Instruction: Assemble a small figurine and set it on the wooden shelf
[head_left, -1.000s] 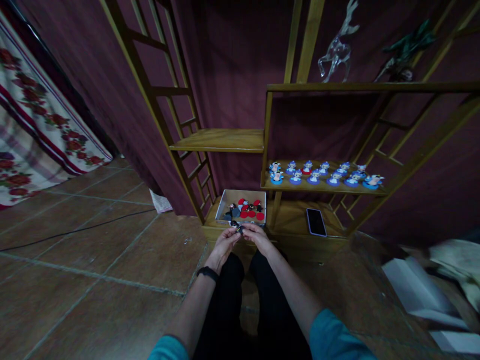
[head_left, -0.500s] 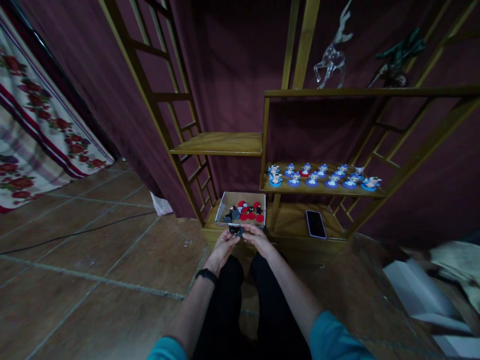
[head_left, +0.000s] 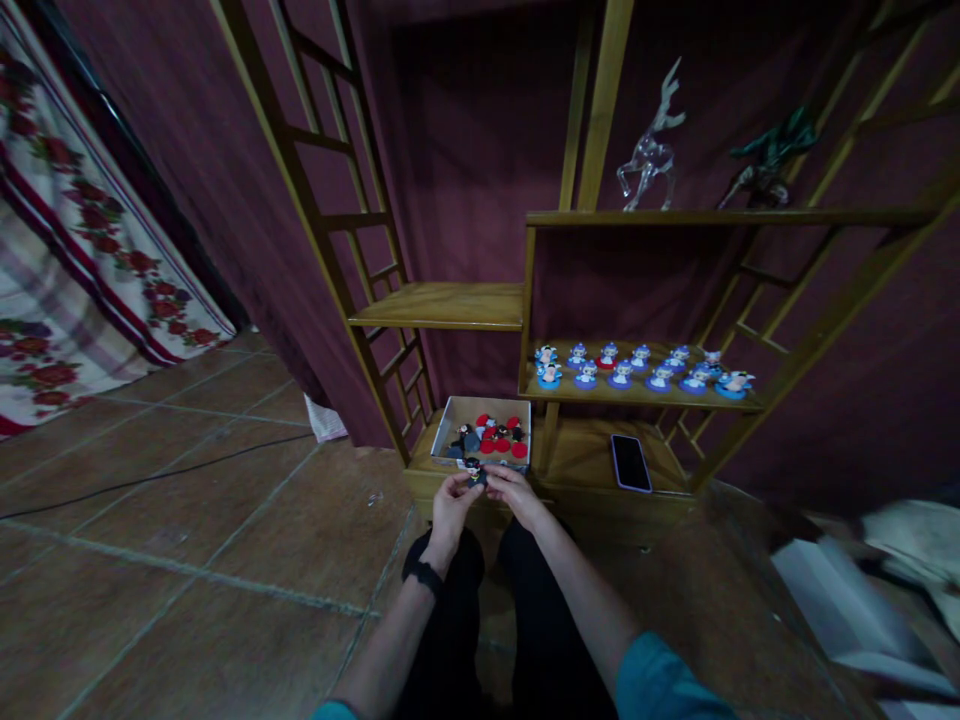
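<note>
Dim room with maroon walls, brown tiled floor (head_left: pixel 187 560), and a floral curtain (head_left: pixel 82 270) at the left edge; only the head view to go by. Straight ahead, a wooden shelf unit (head_left: pixel 600 215): glass deer (head_left: pixel 649 150) and a dark figurine (head_left: pixel 769 155) on the top board, a row of blue-based figurines (head_left: pixel 637 367) along the front edge of the middle board, a phone (head_left: pixel 630 462) lying flat on the lowest board. At the left end of that lowest board, an open cardboard box (head_left: pixel 484 430) with red and dark pieces inside. Just before the box's near edge, left hand (head_left: pixel 450 497) and right hand (head_left: pixel 514 487) brought together, fingertips of both pinching one small dark figurine (head_left: pixel 474 470) between them, held clear of the box and above the knees. Black band on the left wrist. Detail of the figurine too small to make out. For handling it well, judging by size: light fingertip pressure only, piece kept upright and close over the box so a slip lands inside, wrists steady, elbows drawn in. White papers (head_left: pixel 847 610) on the floor at far right, well apart.
</note>
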